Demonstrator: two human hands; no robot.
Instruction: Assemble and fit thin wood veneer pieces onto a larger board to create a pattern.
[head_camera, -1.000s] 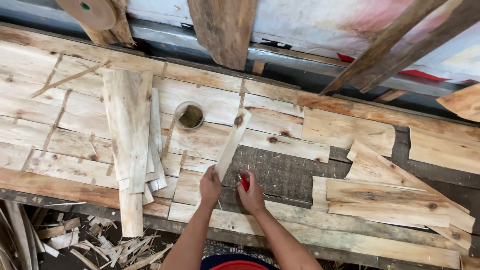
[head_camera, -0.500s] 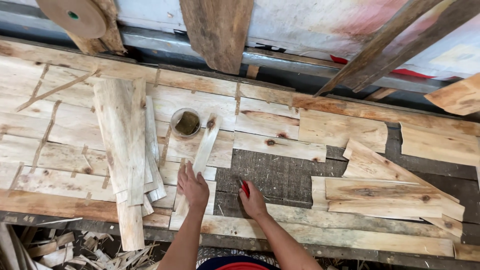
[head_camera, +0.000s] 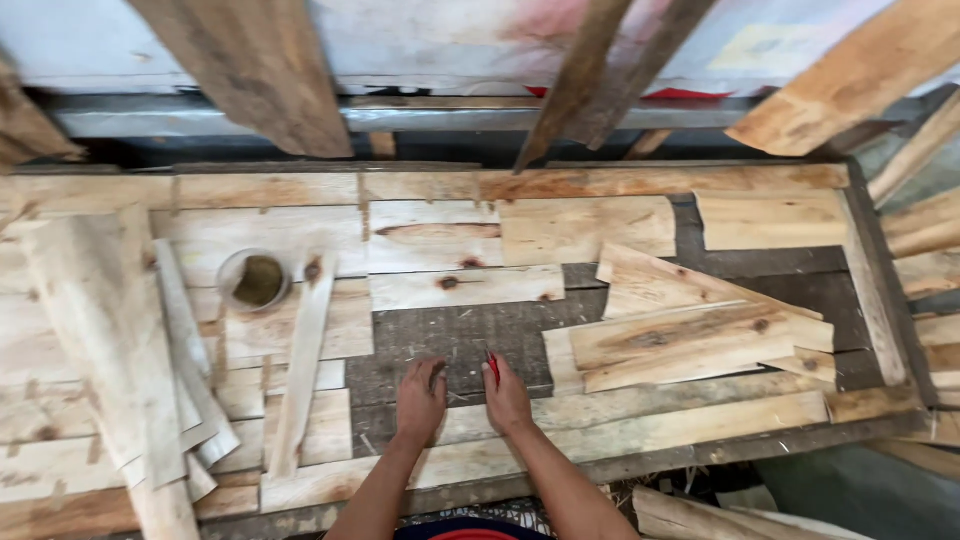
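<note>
My left hand lies flat with fingers spread on the dark grey board of the workbench and holds nothing. My right hand rests beside it, closed on a small red pencil-like tool that sticks up between the fingers. A long narrow wood strip lies loose to the left of my left hand, apart from it. Pale wood offcuts lie just beyond both hands.
A round tin sits on the bench at the left. A wide plank with thin slats lies further left. Stacked wedge-shaped offcuts lie at the right. Dark planks lean against the wall behind. Scrap wood lies below the bench edge.
My left hand has let go of the narrow wood strip, which now lies flat at the left, and has come to rest beside my right hand. The view has shifted right.
</note>
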